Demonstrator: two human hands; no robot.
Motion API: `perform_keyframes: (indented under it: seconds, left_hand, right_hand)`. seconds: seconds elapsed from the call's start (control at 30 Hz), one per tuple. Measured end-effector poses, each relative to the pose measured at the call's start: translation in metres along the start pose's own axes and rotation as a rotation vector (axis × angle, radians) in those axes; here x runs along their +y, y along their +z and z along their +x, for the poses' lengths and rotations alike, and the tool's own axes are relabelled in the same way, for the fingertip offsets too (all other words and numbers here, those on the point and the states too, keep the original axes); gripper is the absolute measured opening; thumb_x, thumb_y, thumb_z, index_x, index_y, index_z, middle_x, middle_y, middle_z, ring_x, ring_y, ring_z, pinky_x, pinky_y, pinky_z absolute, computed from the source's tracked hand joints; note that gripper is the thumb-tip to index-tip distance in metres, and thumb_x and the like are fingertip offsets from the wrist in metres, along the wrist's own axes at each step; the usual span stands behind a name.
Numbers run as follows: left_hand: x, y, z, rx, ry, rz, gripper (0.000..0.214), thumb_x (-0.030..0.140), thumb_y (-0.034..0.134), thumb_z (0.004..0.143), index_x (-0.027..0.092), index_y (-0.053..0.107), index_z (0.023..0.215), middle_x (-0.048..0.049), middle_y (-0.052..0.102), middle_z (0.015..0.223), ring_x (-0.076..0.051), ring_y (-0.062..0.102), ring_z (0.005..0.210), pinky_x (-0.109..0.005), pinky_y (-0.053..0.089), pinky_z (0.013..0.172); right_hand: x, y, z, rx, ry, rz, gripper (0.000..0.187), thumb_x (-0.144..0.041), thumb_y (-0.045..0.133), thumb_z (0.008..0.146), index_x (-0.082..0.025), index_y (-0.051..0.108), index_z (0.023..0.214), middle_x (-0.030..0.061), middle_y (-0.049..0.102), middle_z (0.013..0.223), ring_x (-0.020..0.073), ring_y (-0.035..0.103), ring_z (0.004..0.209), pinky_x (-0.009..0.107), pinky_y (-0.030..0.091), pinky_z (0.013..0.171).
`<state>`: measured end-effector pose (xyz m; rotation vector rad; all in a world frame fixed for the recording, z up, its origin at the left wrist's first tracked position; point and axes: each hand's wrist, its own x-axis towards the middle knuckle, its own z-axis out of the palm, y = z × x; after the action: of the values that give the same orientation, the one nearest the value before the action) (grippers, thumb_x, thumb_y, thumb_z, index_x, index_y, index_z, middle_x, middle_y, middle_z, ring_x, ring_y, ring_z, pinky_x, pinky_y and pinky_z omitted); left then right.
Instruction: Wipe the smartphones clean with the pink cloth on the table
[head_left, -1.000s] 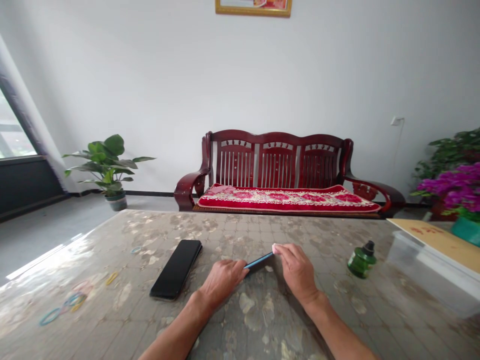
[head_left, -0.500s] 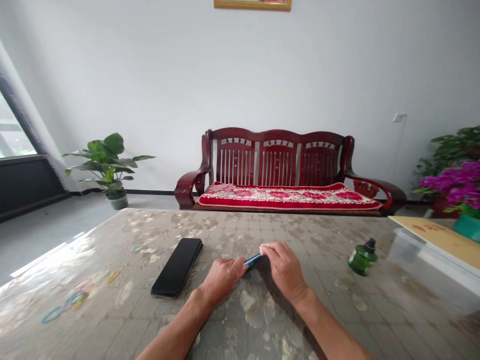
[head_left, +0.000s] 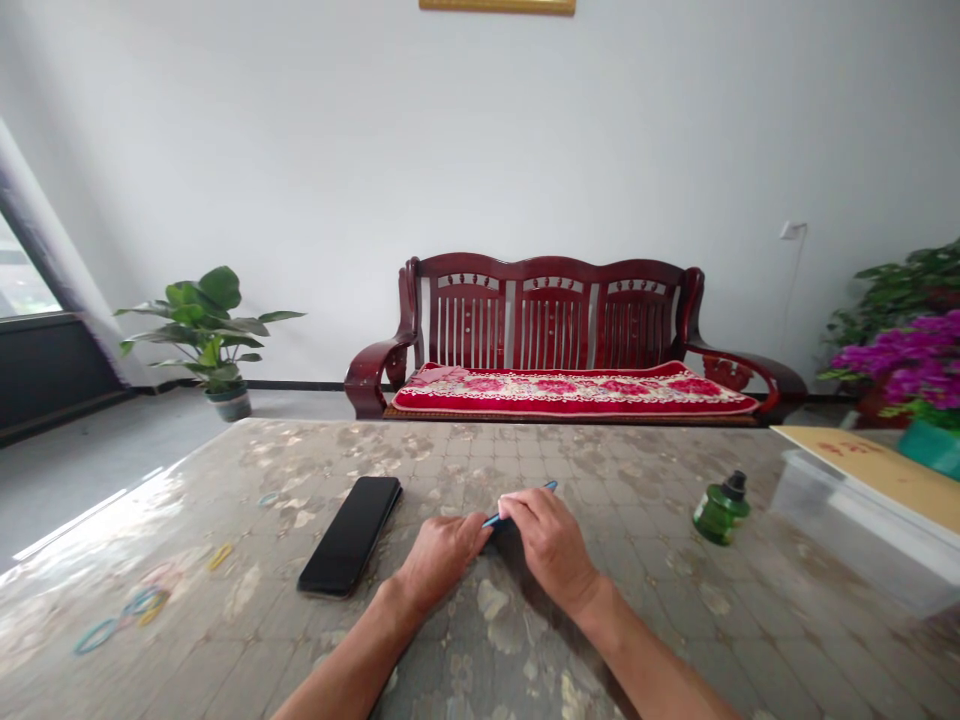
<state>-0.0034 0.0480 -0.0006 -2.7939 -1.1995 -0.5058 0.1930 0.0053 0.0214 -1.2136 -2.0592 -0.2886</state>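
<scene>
Over the middle of the table, a slim blue stick point(head_left: 552, 486), pen-like in shape, runs between my two hands. My left hand point(head_left: 444, 552) pinches its near left end between thumb and fingers. Closed around the stick's middle are the fingers of my right hand point(head_left: 545, 530), very close to the left fingertips. One blue tip pokes out beyond the right hand; most of the length is hidden by fingers, so its exact kind is unclear. A black smartphone point(head_left: 351, 535) lies flat to the left of my left hand.
Several coloured rubber bands point(head_left: 142, 603) lie at the left. A green bottle point(head_left: 721, 510) with a black cap stands right of my hands, near a clear plastic box point(head_left: 847, 540) and a tan board point(head_left: 870, 465). A red wooden bench point(head_left: 555, 320) stands behind the table.
My right hand has shifted left along the blue stick, closer to my left hand, and the stick's far tip now shows past it. The left hand keeps its hold.
</scene>
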Motion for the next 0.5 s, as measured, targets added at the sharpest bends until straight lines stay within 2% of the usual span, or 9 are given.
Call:
perform_keyframes:
  seconds: [0.1,0.23,0.4,0.5]
  left_hand:
    - [0.0,0.0,0.0,-0.022,-0.035,0.004,0.029,0.029,0.033,0.104,0.021,0.058,0.09,-0.0018,0.068,0.072,-0.016,0.067,0.065,-0.021,0.044,0.059]
    - [-0.001,0.001,0.0,-0.033,-0.059,0.005,0.026,0.028,0.035,0.103,0.021,0.057,0.089,-0.0019,0.069,0.072,-0.017,0.068,0.066,-0.021,0.045,0.059]
    - [0.001,0.0,0.001,-0.049,-0.103,-0.03,0.026,0.027,0.035,0.103,0.021,0.057,0.091,-0.0031,0.07,0.076,-0.019,0.07,0.071,-0.023,0.045,0.062]
    - [0.004,-0.005,0.003,-0.088,-0.188,-0.066,0.025,0.026,0.035,0.103,0.02,0.057,0.092,-0.0034,0.071,0.077,-0.019,0.071,0.074,-0.023,0.044,0.062]
  right_hand:
    - [0.03,-0.001,-0.001,0.071,0.189,-0.024,0.023,-0.016,0.045,0.096,-0.025,0.067,0.098,0.0046,0.062,0.09,0.0197,0.056,0.089,0.03,0.044,0.081]
    - [0.062,0.005,-0.003,0.205,0.408,0.086,0.027,-0.028,0.042,0.098,-0.022,0.069,0.098,0.0061,0.065,0.092,0.0201,0.059,0.09,0.031,0.046,0.082]
    - [0.073,0.016,-0.007,0.216,0.564,0.205,0.035,-0.041,0.043,0.096,-0.021,0.071,0.093,0.0075,0.069,0.09,0.0209,0.063,0.086,0.031,0.048,0.078]
    - [0.075,0.019,-0.011,0.187,0.625,0.233,0.036,-0.042,0.043,0.093,-0.022,0.072,0.088,0.0076,0.07,0.087,0.0219,0.063,0.083,0.031,0.047,0.075]
